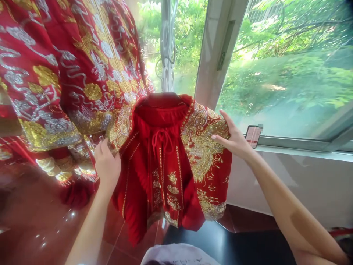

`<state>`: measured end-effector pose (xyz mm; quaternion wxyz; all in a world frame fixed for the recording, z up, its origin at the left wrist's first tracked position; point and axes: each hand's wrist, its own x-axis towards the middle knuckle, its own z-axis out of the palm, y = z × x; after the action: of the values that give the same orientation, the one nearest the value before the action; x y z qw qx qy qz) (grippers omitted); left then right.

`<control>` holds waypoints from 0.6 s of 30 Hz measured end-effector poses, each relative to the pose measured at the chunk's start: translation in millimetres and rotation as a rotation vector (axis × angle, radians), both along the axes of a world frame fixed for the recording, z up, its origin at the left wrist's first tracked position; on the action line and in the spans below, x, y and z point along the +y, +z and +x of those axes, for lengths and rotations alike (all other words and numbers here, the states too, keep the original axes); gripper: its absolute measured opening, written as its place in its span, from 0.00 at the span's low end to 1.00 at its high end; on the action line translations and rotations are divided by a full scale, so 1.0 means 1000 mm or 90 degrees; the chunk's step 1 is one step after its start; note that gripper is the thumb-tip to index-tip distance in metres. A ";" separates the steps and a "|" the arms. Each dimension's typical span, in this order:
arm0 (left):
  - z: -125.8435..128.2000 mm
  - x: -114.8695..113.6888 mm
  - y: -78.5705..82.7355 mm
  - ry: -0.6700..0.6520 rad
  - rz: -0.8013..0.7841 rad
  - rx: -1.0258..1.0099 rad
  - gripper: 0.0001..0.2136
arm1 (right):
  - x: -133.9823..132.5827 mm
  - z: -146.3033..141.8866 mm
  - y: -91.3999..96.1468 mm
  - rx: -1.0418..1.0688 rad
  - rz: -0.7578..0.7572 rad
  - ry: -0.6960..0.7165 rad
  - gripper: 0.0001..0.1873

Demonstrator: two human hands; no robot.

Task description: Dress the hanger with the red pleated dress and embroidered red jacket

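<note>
Where the head view centred, a red jacket (206, 154) hung open-fronted between the two hands, just before a stand (167, 77); whether the stand bore it could not be told. The left hand (107, 163) was clamped on one shoulder edge. The right hand (234, 138) gripped the other shoulder, thumb on the embroidery, forefinger spread from it; its remaining fingers were hidden. The cloth was judged soft and limp, heavier where embroidered, the beading liable to snag; the shoulders offered the sounder hold, the bow (162, 140) a weak one. Garments (99, 66) crowded the left side. A phone (253, 136) stood at the end of the sill (298, 151), near the right hand. More room lay below the sill's front edge.
</note>
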<state>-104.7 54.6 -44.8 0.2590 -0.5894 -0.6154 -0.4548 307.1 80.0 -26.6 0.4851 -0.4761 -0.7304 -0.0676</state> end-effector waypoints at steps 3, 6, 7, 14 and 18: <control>0.013 -0.008 0.007 0.045 -0.050 0.007 0.17 | -0.009 -0.027 -0.017 0.071 0.062 -0.068 0.35; 0.061 -0.027 0.013 0.045 -0.181 0.094 0.19 | -0.023 -0.052 -0.026 0.074 0.113 -0.149 0.29; 0.080 -0.034 0.012 0.035 -0.233 0.126 0.20 | -0.028 -0.058 -0.028 0.062 0.119 -0.169 0.29; 0.143 -0.029 -0.006 0.045 -0.319 0.158 0.24 | -0.050 -0.090 -0.040 -0.004 0.097 -0.312 0.31; 0.104 -0.005 -0.008 -0.028 -0.319 0.160 0.20 | -0.061 -0.066 -0.028 0.008 0.082 -0.289 0.27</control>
<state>-0.3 49.7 -52.5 0.1694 -0.6998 -0.6589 -0.2175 241.0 18.9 -54.3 0.4917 -0.5965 -0.5955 -0.2184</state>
